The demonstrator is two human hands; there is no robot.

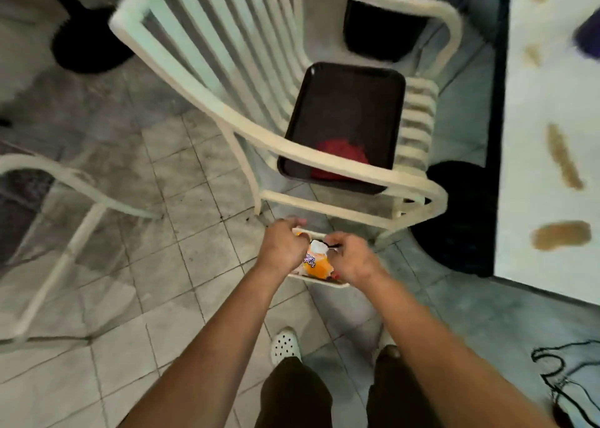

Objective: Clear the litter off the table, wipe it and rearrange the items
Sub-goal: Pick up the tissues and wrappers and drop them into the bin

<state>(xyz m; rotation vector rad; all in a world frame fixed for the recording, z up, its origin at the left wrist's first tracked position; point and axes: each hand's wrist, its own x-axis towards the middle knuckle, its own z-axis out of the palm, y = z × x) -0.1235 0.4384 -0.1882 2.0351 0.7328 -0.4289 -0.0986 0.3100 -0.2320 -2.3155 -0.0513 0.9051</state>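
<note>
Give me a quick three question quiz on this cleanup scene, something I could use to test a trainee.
1. True or false: the black tray sits on the seat of the white chair.
2. What lies in the tray? A) a red cloth B) a green bottle C) a stack of cups
3. Fill in: the brown smears are on the white ____.

Key
1. True.
2. A.
3. Table. Meanwhile the left hand and right hand hold a pale plate of litter, including an orange wrapper, over the floor.
</note>
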